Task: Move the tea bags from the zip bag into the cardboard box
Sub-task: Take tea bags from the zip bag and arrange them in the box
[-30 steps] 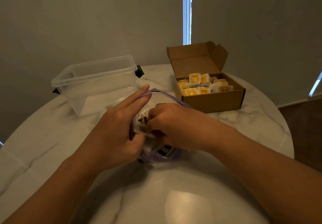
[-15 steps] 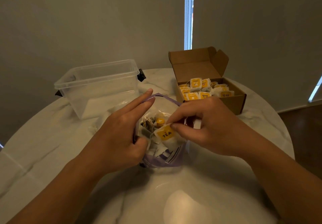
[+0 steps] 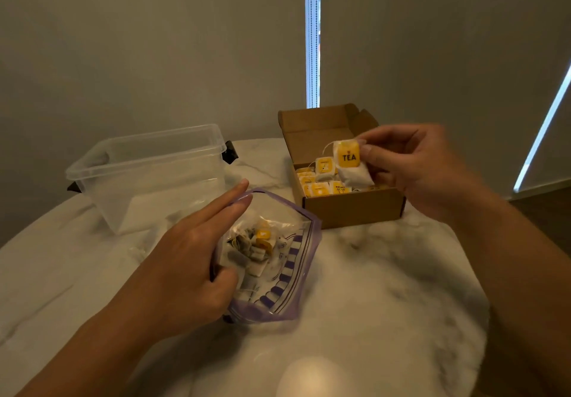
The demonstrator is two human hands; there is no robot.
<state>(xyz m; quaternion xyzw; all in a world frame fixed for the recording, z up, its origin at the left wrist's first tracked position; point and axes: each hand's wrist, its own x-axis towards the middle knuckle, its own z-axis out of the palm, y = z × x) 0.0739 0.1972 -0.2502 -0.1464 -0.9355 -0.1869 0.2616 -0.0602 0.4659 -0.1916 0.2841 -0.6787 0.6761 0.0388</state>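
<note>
We view the scene from one head-worn camera, looking forward and down, close above the marble surface (image 3: 386,273) and wall behind.

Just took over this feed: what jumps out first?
The right hand holds a white tea bag with a yellow TEA tag over the open brown cardboard box, which already holds more. Nearer, the left hand props open the purple-edged clear zip bag; far left sits a clear plastic tub.

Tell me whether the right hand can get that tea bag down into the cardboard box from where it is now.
Probably yes. The right hand holds the tea bag over the open cardboard box; its lid is folded back and nothing blocks the drop. The left hand is away at the zip bag.
</note>
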